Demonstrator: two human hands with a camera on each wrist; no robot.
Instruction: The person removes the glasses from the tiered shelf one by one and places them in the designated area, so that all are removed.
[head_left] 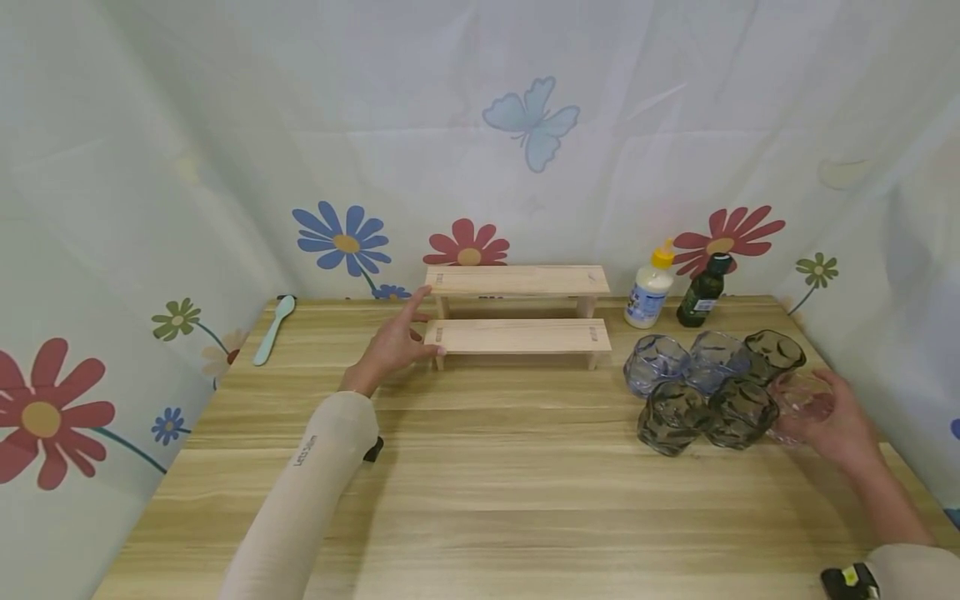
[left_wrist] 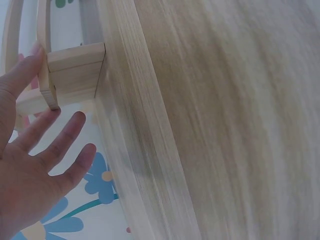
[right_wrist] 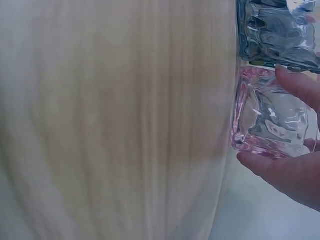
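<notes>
My left hand (head_left: 393, 343) is at the left end of a small two-tier wooden shelf (head_left: 517, 336). Its thumb touches the front of the lower board and the index finger reaches up to the upper one. In the left wrist view the fingers (left_wrist: 67, 132) are spread and fairly straight beside the board's end. At the right, my right hand (head_left: 843, 425) grips a clear pink glass (head_left: 802, 404) between thumb and fingers. The right wrist view has this pink glass (right_wrist: 272, 117) right beside a dark glass (right_wrist: 280, 35).
Grey glasses (head_left: 742, 412) and bluish glasses (head_left: 656, 364) cluster left of the pink one. Behind them stand a yellow-capped white bottle (head_left: 647, 296) and a dark green bottle (head_left: 703, 292). A pale green spoon (head_left: 275, 329) lies at the table's far left. Flowered curtain surrounds the wooden table (head_left: 525, 500).
</notes>
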